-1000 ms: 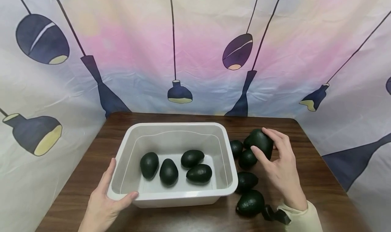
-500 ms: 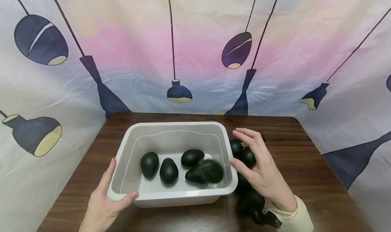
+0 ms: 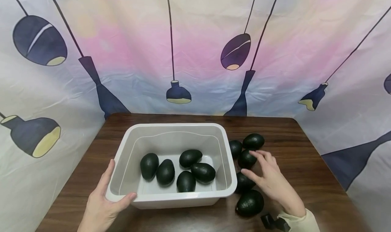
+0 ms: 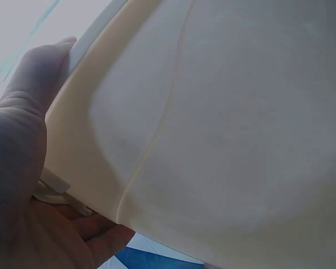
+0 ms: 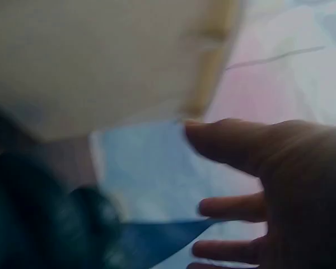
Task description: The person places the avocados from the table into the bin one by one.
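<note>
A white plastic bin (image 3: 174, 203) stands on the table with several dark green avocados (image 3: 165, 172) lying on its floor. My left hand (image 3: 102, 204) grips the bin's front left corner, thumb along the front rim and fingers on the left side. The left wrist view shows the thumb at the rim and fingers (image 4: 109, 241) below it. My right hand (image 3: 273, 181) hovers right of the bin with nothing held, thumb and fingers spread above a group of avocados (image 3: 249, 203). In the right wrist view the hand's fingers (image 5: 232, 207) reach out loosely, with blurred avocados (image 5: 95, 224) beside them.
A brown wooden table (image 3: 305, 191) bears everything. Right of the bin, avocados lie close along its wall. A small black object (image 3: 267, 221) shows by the right sleeve (image 3: 305, 221). A lamp-patterned cloth (image 3: 195, 55) hangs behind the table.
My right hand carried an avocado left from the group and released it into the bin, where it lies near the front wall. The hand then moved back right. The left hand stayed at the corner.
</note>
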### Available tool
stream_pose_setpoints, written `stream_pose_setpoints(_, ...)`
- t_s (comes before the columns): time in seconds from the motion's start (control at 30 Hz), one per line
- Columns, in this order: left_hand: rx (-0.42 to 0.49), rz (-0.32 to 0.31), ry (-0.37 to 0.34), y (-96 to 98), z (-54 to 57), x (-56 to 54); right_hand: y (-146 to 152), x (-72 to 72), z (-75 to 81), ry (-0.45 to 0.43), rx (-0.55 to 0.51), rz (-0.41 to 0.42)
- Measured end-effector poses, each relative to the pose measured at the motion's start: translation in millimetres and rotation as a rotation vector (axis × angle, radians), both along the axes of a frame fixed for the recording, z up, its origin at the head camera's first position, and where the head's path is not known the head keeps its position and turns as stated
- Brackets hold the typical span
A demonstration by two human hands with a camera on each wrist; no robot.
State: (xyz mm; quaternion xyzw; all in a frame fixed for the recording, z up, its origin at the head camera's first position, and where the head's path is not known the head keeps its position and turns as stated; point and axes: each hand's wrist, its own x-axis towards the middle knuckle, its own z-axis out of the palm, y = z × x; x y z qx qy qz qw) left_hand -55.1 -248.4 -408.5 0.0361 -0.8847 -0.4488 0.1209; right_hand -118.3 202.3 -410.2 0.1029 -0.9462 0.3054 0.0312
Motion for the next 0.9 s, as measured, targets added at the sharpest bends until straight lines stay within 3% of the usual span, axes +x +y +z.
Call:
stream_pose_setpoints(0.13,0.003,-0.003,0.007,0.0,-0.5,-0.5,7.5,3.7,-25.0,-0.15,0.087,-0.004)
stream_pose_setpoints(0.33,-0.005,0.005,0.023,-1.2,-0.3,-0.6,9.1,8.2,-46.0,-0.287,0.063,-0.002)
stream_pose_setpoints(0.67,0.009,0.0,0.007,0.5,-1.0,-1.1,9.6,1.2,-56.4,-0.256,-0.008,-0.049)
stream_pose_setpoints(0.9,0.011,0.008,0.012,1.8,0.2,-0.1,8.9,-2.6,-59.5,-0.265,-0.048,-0.125)
